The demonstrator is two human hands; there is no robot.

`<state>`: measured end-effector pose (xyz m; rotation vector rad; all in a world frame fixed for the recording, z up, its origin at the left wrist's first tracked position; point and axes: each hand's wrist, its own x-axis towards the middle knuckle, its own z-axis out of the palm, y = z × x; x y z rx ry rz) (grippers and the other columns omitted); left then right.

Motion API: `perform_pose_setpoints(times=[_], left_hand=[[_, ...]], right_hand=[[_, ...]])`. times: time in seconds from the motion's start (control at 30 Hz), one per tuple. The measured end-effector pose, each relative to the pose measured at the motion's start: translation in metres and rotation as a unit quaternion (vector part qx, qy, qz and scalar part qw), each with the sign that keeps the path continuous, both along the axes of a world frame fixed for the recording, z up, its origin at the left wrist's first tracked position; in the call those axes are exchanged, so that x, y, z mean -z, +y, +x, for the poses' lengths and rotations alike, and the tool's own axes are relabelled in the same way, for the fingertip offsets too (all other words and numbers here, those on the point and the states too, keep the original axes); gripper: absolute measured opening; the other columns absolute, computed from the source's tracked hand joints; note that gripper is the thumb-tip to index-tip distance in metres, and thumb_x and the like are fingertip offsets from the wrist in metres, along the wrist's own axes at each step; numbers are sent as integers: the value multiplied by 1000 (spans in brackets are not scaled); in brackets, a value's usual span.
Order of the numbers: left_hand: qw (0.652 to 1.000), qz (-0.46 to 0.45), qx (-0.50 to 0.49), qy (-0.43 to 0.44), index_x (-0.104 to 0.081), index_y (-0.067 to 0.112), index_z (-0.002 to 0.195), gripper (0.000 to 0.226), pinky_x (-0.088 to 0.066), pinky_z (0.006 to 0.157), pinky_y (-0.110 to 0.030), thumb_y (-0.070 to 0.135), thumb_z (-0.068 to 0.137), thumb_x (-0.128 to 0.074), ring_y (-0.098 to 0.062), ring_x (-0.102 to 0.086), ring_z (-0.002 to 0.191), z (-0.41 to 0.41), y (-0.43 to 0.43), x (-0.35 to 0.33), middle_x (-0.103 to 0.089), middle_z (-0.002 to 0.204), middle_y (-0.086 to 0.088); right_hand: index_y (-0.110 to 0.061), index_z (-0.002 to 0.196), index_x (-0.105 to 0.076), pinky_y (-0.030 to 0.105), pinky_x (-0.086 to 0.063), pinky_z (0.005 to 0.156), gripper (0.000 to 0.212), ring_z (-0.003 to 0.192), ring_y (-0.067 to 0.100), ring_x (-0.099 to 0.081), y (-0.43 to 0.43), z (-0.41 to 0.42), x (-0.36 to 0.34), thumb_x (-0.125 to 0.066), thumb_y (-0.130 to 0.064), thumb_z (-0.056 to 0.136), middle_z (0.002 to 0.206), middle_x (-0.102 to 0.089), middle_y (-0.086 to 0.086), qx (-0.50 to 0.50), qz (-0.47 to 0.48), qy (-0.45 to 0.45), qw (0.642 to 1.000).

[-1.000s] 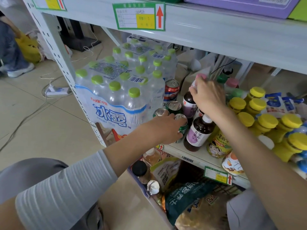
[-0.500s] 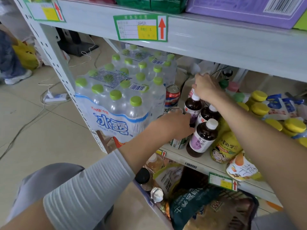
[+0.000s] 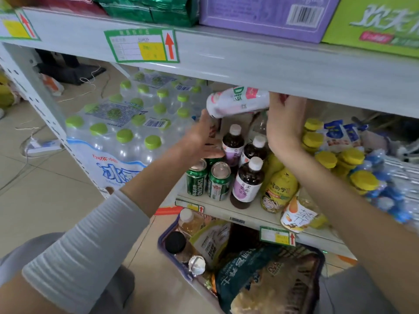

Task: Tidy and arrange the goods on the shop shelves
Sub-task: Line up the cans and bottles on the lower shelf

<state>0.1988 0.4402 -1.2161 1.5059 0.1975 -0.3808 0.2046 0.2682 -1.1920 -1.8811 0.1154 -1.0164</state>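
My right hand (image 3: 284,123) grips the cap end of a white and pink bottle (image 3: 235,102), lifted sideways just under the upper shelf board (image 3: 283,69). My left hand (image 3: 204,138) reaches in below it with fingers spread, its fingertips close to the bottle's base and above the green cans (image 3: 208,177). Three dark bottles with white caps (image 3: 248,177) stand in a row behind the cans. Yellow bottles (image 3: 280,189) stand to their right on the lower shelf (image 3: 229,211).
A shrink-wrapped pack of green-capped water bottles (image 3: 127,134) fills the shelf's left end. Yellow-capped bottles (image 3: 340,159) crowd the right. Below stands a basket (image 3: 172,264) of bagged goods and bottles. Boxes and packets (image 3: 267,17) sit on the upper shelf.
My right hand has pulled a white and pink bottle up from the back and tipped it sideways. My left hand has left the cans and risen toward that bottle.
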Motion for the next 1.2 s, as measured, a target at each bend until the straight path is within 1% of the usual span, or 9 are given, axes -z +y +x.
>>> perform_pose_setpoints(times=[0.07, 0.17, 0.23, 0.33, 0.5, 0.83, 0.97, 1.07, 1.2], left_hand=[[993, -117, -17, 20, -50, 8, 136, 75, -62, 71, -42, 66, 103, -15, -45, -72, 97, -1, 3, 2, -68, 118, -23], [984, -168, -48, 46, -64, 7, 118, 75, -59, 61, -30, 62, 105, -14, -29, -75, 74, -3, 0, -2, -77, 93, -16], [993, -110, -9, 51, -67, 3, 105, 63, -59, 70, -30, 58, 104, -35, -26, -73, 73, -6, -2, -4, -77, 93, -16], [986, 32, 158, 49, -69, 4, 121, 70, -48, 108, -47, 66, 88, -61, -33, -70, 106, -25, -7, -3, -72, 119, -19], [959, 45, 279, 25, -69, 9, 101, 60, -56, 71, -33, 62, 101, -42, -23, -72, 70, -51, -10, -19, -75, 85, -11], [951, 65, 302, -17, -69, 6, 112, 83, -56, 88, -44, 78, 94, -32, -37, -72, 86, -49, 0, -18, -73, 103, -24], [955, 144, 229, -120, -72, 26, 113, 69, -58, 93, -40, 80, 91, -37, -22, -75, 96, -56, -5, -19, -77, 107, -4], [910, 258, 200, -255, -66, 35, 113, 59, -56, 84, -31, 83, 84, -48, -7, -72, 88, -62, -5, -18, -75, 99, 11], [854, 368, 107, -353, -65, 40, 114, 61, -51, 67, -28, 84, 72, -64, -5, -67, 81, -64, 1, -22, -70, 90, 16]], right_hand=[[-17, 111, -66, 51, -57, 86, 31, 91, 31, -66, -5, -24, -9, -55, -39, 91, 95, -68, 3, 1, 72, -8, 997], [-12, 98, -68, 28, -49, 79, 21, 81, 9, -59, -11, -56, -12, -57, -29, 95, 81, -63, -11, -8, 76, -27, 997], [-7, 86, -67, 28, -45, 68, 22, 71, 9, -57, -12, -71, -6, -59, -24, 97, 74, -63, -8, -31, 31, -4, 999], [-3, 75, -60, 23, -34, 57, 30, 60, 5, -45, -6, -88, 1, -63, -22, 98, 63, -55, -1, -74, 1, 34, 997], [-11, 73, -60, 19, -35, 58, 26, 61, 3, -49, 1, -102, -9, -64, -23, 96, 63, -56, -7, -93, 1, 47, 995], [-13, 76, -66, 15, -38, 58, 22, 60, -3, -53, -7, -81, -12, -68, -27, 94, 66, -61, -11, -79, 39, 74, 993], [-12, 75, -65, 15, -38, 57, 24, 59, -2, -52, -11, -73, -15, -67, -27, 93, 65, -61, -10, -74, 40, 88, 993], [-11, 68, -59, 24, -37, 53, 28, 56, 10, -46, -19, -65, -17, -68, -28, 88, 58, -53, -5, -46, 117, 100, 987], [-13, 81, -62, 22, -37, 39, 23, 53, 20, -59, -25, -55, -20, -72, -31, 90, 77, -68, 11, -60, 276, 208, 936]])
